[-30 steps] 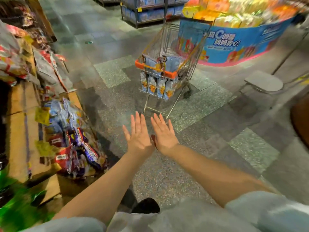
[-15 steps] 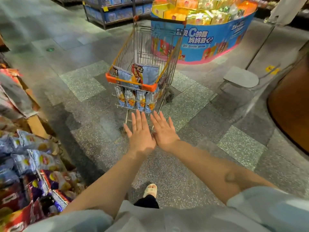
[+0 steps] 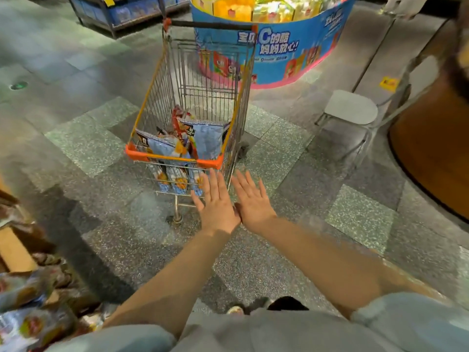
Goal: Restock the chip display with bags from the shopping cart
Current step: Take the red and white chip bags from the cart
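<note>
A wire shopping cart (image 3: 175,158) with an orange front rim stands in the aisle ahead of me. Several light-blue chip bags (image 3: 208,141) lie in its basket, and more show through the lower wire front. My left hand (image 3: 215,201) and my right hand (image 3: 251,199) are stretched out side by side, fingers straight, both empty, just below the cart's near right corner. The left fingertips overlap the cart's front wires; I cannot tell if they touch. The chip display (image 3: 28,308) shows only at the lower left edge, with blurred bags.
A round blue promotional stand (image 3: 291,54) with yellow packs sits behind the cart. A small grey stool (image 3: 350,107) stands to the right, beside a brown curved counter (image 3: 436,153). Low blue shelving (image 3: 121,13) is at the far left back. Speckled tile floor surrounds the cart.
The cart has come closer and now sits just beyond my fingertips. The chip display has slid further out of view to the left. Both hands stay flat and empty.
</note>
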The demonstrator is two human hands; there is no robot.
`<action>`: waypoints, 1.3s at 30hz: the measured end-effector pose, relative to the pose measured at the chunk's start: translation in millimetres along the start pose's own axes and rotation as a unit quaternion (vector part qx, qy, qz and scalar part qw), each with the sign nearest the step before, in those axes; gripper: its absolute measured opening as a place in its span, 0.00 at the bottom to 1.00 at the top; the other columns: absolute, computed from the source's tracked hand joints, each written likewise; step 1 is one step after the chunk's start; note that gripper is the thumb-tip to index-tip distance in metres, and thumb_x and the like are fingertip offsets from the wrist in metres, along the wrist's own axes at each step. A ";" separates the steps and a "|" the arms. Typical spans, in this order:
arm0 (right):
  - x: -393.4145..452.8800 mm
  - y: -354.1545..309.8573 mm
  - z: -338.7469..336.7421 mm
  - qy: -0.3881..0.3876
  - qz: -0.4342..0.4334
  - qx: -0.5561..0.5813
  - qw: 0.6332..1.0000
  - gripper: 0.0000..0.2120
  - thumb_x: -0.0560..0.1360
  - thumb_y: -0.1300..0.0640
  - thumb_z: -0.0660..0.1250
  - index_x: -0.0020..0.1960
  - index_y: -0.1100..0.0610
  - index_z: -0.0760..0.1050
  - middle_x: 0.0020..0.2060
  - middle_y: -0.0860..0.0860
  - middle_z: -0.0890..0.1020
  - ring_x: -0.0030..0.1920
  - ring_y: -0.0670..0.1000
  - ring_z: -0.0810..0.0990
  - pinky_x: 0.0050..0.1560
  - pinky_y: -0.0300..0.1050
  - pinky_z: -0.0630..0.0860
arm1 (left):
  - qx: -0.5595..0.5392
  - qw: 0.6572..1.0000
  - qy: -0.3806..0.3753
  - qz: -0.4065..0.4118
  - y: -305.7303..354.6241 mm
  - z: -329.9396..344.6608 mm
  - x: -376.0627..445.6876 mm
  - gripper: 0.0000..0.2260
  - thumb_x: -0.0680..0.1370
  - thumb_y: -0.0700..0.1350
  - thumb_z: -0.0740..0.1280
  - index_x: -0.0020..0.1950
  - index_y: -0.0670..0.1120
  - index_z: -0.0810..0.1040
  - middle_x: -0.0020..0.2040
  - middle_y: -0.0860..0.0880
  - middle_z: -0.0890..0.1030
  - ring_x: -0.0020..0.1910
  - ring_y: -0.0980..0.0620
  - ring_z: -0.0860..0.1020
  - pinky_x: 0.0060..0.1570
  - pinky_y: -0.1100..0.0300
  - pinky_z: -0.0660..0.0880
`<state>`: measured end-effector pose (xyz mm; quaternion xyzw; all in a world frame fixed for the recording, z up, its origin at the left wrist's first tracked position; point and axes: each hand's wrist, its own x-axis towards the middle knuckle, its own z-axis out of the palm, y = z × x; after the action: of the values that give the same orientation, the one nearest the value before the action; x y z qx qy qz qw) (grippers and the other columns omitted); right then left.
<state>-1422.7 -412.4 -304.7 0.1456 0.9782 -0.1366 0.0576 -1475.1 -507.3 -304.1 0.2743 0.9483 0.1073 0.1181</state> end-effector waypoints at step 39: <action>475.3 254.5 -149.4 -0.013 -0.189 -0.039 0.981 0.29 0.84 0.52 0.50 0.77 0.50 0.36 0.77 0.53 0.36 0.76 0.51 0.33 0.70 0.47 0.28 | -0.071 0.982 0.123 -0.121 148.8 -39.7 502.4 0.35 0.81 0.49 0.55 0.77 0.41 0.34 0.78 0.45 0.33 0.76 0.46 0.32 0.70 0.45 0.30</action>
<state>-1809.0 -7.8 -298.1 -0.0459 0.9918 -0.1083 0.0496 -1825.4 -115.7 -309.5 0.1329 0.9719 0.1918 0.0317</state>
